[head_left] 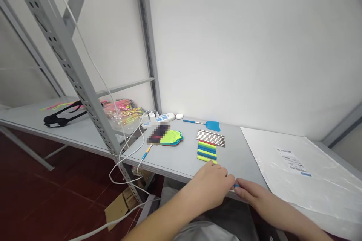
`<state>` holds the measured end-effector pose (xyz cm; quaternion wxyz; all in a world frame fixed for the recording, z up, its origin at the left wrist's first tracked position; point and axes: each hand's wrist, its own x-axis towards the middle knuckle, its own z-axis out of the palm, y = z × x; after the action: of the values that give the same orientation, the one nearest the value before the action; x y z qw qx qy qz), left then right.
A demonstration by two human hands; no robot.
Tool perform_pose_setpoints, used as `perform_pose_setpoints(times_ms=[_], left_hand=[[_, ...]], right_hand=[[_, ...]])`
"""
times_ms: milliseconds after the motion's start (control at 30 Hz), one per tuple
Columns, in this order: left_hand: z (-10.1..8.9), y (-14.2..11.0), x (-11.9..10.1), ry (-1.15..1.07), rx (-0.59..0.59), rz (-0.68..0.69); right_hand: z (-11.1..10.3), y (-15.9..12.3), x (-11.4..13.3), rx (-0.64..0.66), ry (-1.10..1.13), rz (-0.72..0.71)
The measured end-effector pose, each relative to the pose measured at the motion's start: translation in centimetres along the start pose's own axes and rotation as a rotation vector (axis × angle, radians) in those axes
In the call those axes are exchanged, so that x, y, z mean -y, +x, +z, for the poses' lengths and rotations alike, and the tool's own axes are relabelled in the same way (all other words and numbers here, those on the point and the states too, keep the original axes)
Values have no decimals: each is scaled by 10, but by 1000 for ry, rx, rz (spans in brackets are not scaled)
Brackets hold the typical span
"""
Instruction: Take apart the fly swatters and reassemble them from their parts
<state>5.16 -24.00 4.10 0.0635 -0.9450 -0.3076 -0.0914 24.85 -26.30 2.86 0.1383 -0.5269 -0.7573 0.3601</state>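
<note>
My left hand [210, 186] and my right hand [251, 194] meet at the front edge of the grey table [181, 158]. Their fingers pinch a small blue piece [236, 185] between them; most of it is hidden. Just beyond my left hand lies a row of coloured handles [207, 152], yellow-green, blue and red, attached to a bundle of thin metal rods [211, 138]. A finished blue fly swatter [204, 123] lies farther back. A stack of green and blue swatter heads [171, 137] sits to the left.
A large clear plastic sheet with a label [294, 165] covers the table's right side. A white power strip [158, 118] with cables sits by the wall. A bag of coloured pieces [121, 110] and a black strap [60, 116] lie on the left table behind a grey shelf post [82, 83].
</note>
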Motion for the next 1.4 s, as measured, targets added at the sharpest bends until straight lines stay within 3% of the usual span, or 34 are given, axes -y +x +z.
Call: perform_pose_setpoints(times_ms=[167, 233, 300, 400, 533, 700, 900, 1000, 1167, 1267, 1333, 1400], left_hand=[[-13, 55, 24, -70, 108, 46], [-14, 80, 29, -67, 97, 63], [-12, 101, 32, -70, 77, 82], [-5, 116, 29, -99, 81, 129], [-1, 103, 25, -168, 153, 126], [-19, 74, 35, -300, 357, 42], [-35, 51, 58, -560, 537, -58], [-32, 40, 66, -905, 660, -174], [-20, 33, 80, -1691, 1035, -344], [-12, 32, 100, -1867, 1187, -363], [-9, 28, 121, -1830, 1247, -385], [-9, 20, 143, -1635, 1155, -416]], right_hand=[[-51, 10, -12, 188, 235, 168], [-70, 12, -19, 115, 169, 173], [-83, 12, -26, -37, -10, 109], [-91, 11, -38, -227, -289, 9], [-79, 8, -49, -280, -552, -96], [-60, 16, -43, -239, -659, -197], [-50, 38, -22, -258, -984, -563], [-46, 44, -13, -253, -1059, -666], [-40, 53, -8, -254, -1134, -713], [-55, 61, -22, -267, -1144, -714], [-83, 64, -46, -301, -1086, -695], [-117, 64, -79, -467, -967, -612]])
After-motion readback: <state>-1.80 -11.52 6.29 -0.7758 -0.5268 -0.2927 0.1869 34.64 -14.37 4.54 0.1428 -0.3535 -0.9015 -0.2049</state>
